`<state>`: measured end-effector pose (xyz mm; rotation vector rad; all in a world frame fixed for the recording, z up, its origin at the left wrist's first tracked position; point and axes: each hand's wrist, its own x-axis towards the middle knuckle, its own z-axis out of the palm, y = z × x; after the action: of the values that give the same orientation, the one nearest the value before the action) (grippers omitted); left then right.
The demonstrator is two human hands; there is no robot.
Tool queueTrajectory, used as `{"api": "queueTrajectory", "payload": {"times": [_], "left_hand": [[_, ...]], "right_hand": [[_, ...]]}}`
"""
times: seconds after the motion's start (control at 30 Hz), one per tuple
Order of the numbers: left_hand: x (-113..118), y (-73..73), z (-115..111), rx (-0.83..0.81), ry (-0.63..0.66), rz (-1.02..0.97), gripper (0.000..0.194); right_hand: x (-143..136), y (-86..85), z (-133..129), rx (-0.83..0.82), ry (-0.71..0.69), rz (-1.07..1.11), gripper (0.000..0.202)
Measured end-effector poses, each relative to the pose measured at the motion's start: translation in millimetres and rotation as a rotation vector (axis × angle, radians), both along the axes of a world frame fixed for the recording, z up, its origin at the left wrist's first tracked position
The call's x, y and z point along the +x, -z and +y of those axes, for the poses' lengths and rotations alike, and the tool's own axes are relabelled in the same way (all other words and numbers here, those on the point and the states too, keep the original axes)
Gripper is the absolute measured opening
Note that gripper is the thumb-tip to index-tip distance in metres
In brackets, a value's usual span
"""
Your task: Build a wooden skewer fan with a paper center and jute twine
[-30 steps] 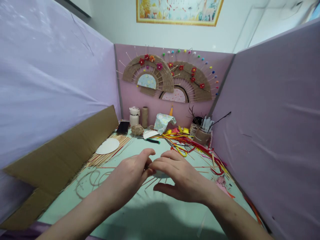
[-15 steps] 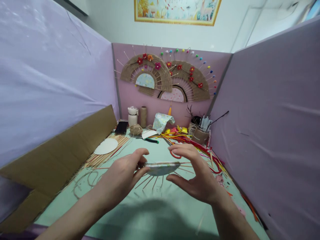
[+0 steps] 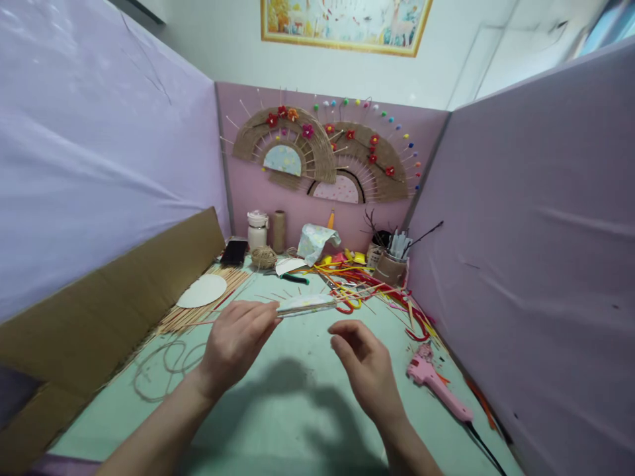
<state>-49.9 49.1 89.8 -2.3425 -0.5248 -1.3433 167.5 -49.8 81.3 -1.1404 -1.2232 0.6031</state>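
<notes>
The light's cool and soft; I see pale glints on the left sheet (image 3: 99, 132), the right sheet (image 3: 536, 218) duller, a fuzzy shadow (image 3: 258, 416) across the table (image 3: 297, 340). Shapes stretch toward the edges.

You have a pale green surface (image 3: 302, 344) in front of you. Thin wooden sticks (image 3: 233, 281) spread over its left side, with a loose coil of twine (image 3: 135, 378) nearer you. At the back stand a white lidded jar (image 3: 257, 233) and a brown spool (image 3: 279, 233), just behind a twine ball (image 3: 264, 257). Pliers (image 3: 294, 279) lie toward the middle; at your right rests a pink glue gun (image 3: 441, 387).
</notes>
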Motion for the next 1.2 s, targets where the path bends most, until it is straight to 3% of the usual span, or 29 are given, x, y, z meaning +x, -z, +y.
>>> {"api": "queueTrajectory", "payload": {"times": [0.1,0.2,0.33,0.47,0.53,0.57,0.63,0.7,0.77,0.83,0.87,1.03,1.2], "left_hand": [[1.8,21.3,6.8,0.032,0.043,0.029,0.025],[4.5,36.8,6.6,0.022,0.071,0.046,0.028],[8.0,47.2,4.7,-0.028,0.029,0.054,0.027],[13.0,55.0,-7.7,-0.092,-0.012,-0.029,0.029],[20.2,58.8,-18.5,-0.259,0.085,-0.127,0.026],[25.7,60.0,-23.3,-0.432,0.156,-0.183,0.022],[39.7,59.1,-28.2,-0.932,0.234,-0.355,0.015],[54.7,53.5,-24.3,-1.474,0.344,-0.642,0.02],[66.8,44.7,-12.9,-1.866,0.611,-0.941,0.024],[74.4,36.8,0.9,-1.975,0.827,-1.214,0.023],[76.6,34.4,7.0,-2.004,0.865,-1.318,0.022],[78.4,39.2,19.1,-2.099,0.683,-1.586,0.017],[71.2,46.5,20.5,-2.044,0.642,-1.723,0.015]], "right_hand": [[-8.8,9.5,19.3,-0.293,-0.232,0.555,0.043],[-15.8,16.3,36.8,-0.427,-0.343,0.863,0.048],[-23.4,25.3,51.6,-0.427,-0.245,0.984,0.027],[-26.8,26.9,62.0,-0.326,-0.109,1.013,0.022],[-27.7,23.6,67.4,-0.277,-0.068,1.001,0.022],[-28.4,21.5,70.1,-0.261,-0.057,0.994,0.023],[-30.4,17.6,75.7,-0.241,-0.042,0.983,0.023],[-33.2,15.8,80.7,-0.229,-0.039,0.963,0.022],[-35.7,17.0,84.4,-0.229,-0.049,0.929,0.024],[-37.0,21.2,86.6,-0.247,-0.054,0.891,0.026],[-37.2,24.1,87.2,-0.262,-0.051,0.873,0.027],[-36.6,37.4,85.6,-0.313,-0.073,0.786,0.033],[-42.3,44.1,81.8,-0.243,-0.156,0.682,0.058]]}}
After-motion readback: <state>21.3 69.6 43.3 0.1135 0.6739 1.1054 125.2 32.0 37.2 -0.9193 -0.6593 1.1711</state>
